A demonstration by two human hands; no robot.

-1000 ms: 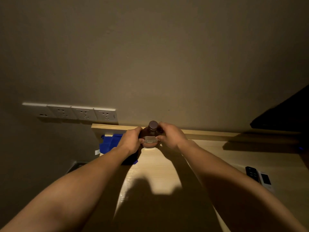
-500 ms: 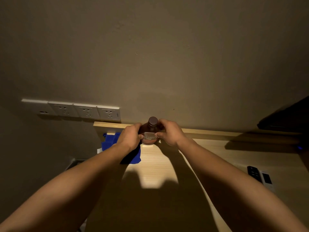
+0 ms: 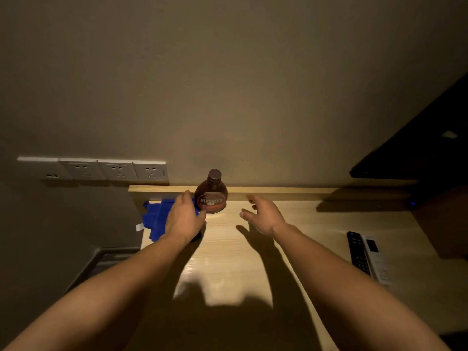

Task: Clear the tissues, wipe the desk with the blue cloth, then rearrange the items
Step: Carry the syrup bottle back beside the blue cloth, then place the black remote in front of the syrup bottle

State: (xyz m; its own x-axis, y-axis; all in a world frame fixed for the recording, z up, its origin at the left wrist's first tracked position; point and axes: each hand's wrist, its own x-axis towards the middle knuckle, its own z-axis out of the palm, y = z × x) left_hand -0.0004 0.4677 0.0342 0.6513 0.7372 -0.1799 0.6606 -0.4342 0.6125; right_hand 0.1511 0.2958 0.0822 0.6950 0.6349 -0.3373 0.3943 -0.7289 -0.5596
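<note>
Both bare arms reached forward, side by side. The left hand was held flat with the palm down and the fingers close together, thumb sticking out to the side. The right hand was a bit apart from it, open, with its fingers spread and a little curled, holding nothing.

1. Wall: plain, dull beige-grey, fills upper half of view.
2. Sockets: row of four white plates on wall at left, just above the surface's back edge.
3. Surface: light wood grain w/ raised back lip against wall.
4. Dark panel at upper right, casts shadow on the wood.
5. Light: dim, warm; bright patch mid-surface, hard shadows.
6. Floor: dark, at lower left, detail unclear.
</note>
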